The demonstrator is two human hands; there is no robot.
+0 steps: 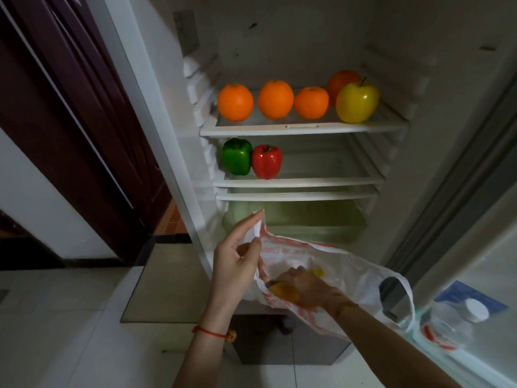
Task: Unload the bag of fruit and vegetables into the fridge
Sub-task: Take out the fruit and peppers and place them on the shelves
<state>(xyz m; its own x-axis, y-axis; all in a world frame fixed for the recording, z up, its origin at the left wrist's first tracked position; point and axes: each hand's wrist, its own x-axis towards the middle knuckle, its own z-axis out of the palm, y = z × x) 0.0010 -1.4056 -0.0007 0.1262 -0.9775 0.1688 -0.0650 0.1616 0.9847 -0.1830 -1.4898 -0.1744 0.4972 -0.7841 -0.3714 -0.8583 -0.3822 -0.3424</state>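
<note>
Head view: left hand [237, 261] fingers pinch the bag [349, 264] rim; right hand [307, 289] grips yellow produce [285, 292] inside.

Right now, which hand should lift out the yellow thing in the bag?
The right hand. It is already inside the plastic bag, its grip on the yellow item. The left hand is busy pinching the bag's edge to hold it open.

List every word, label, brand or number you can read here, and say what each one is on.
No text can be read.
Plastic bag: red print, too blurred to read.
Top shelf: small label strip on its front edge, too small to read.
Bottle in the door rack: red-marked label, blurred.
Blue card behind the bottle: print unreadable.
</note>
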